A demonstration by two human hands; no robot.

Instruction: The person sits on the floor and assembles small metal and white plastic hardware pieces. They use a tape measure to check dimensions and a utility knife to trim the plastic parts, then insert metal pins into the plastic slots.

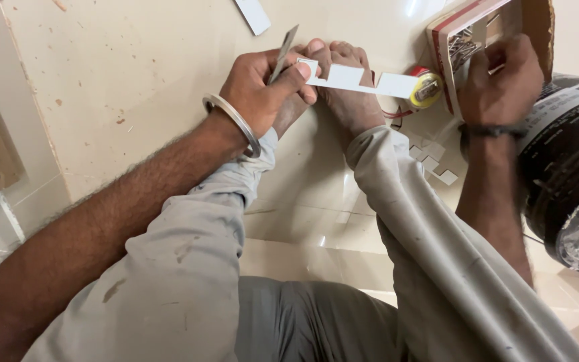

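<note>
A flat white strip (353, 78) with stepped, notched edges, thin like card or sheet plastic, lies with its long axis running left to right, tilting slightly down toward the right. Its left end is pinched in the left hand (263, 90), whose fingers are clenched around it together with a narrow grey metal blade (283, 53) that angles up and to the right. The strip crosses above the person's bare feet (346, 87), and its right end reaches a yellow tape roll (427, 89) on the floor. A metal bangle (232, 121) circles the left wrist. The right hand (500, 80) reaches into an open red-and-white cardboard box (450, 33) holding metal clips; whether its fingers grasp anything cannot be told. Small white offcuts (433, 161) lie scattered on the glossy cream tiled floor (135, 67). A large black cylindrical container (567, 167) stands at the right.
</note>
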